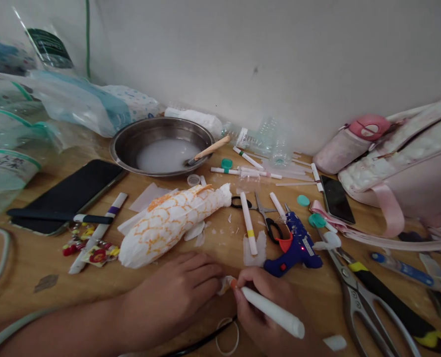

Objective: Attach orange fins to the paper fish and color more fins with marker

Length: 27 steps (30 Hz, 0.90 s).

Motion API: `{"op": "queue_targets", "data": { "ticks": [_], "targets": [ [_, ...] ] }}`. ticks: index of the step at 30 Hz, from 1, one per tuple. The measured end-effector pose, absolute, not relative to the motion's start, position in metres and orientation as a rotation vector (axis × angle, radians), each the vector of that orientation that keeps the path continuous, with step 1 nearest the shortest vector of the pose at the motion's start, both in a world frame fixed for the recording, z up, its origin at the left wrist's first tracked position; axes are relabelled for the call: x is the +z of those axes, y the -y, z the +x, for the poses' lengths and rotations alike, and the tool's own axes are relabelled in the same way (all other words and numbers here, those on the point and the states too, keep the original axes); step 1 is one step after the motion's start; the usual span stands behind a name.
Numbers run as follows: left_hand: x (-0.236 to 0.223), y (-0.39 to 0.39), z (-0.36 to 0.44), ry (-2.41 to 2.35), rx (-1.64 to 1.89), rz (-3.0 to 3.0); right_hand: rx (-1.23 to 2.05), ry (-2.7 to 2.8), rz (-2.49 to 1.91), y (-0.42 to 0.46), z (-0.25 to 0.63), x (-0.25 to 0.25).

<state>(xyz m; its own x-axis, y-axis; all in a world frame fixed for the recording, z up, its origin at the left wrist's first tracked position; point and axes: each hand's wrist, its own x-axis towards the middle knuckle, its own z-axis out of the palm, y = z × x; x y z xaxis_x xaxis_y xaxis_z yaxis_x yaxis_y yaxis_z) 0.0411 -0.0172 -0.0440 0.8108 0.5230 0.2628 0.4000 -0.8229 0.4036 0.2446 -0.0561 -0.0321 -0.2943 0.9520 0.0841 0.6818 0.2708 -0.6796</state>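
My right hand point(261, 302) grips a white marker point(276, 313) with an orange band near its tip. The tip points left at a small white piece point(224, 286) with some orange on it. My left hand point(186, 285) lies over the table, its fingers together and closed on that piece at the fingertips; the thumb is hidden. Just beyond the hands lies a white fish shape point(168, 223) with orange scale lines and an orange fin. A marker with a yellow band point(248, 223) rests beyond my right hand, near a blue glue gun point(296, 248) with a red light.
A metal basin point(118, 154) of cloudy liquid holds a wooden-handled brush point(213, 148). Large scissors point(354, 292) and a yellow-black cutter point(391, 302) lie right. Black scissors point(270, 218), phones, several markers and plastic bottles surround the fish. A pink bag point(421, 163) stands right.
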Motion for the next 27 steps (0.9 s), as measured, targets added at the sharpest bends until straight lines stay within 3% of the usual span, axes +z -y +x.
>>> {"op": "queue_targets", "data": {
  "ticks": [27],
  "targets": [
    [-0.0429,0.0158,0.0416,-0.677,0.461,2.649,0.576,2.137,-1.402,0.0547,0.2490,-0.0303]
  ]
}}
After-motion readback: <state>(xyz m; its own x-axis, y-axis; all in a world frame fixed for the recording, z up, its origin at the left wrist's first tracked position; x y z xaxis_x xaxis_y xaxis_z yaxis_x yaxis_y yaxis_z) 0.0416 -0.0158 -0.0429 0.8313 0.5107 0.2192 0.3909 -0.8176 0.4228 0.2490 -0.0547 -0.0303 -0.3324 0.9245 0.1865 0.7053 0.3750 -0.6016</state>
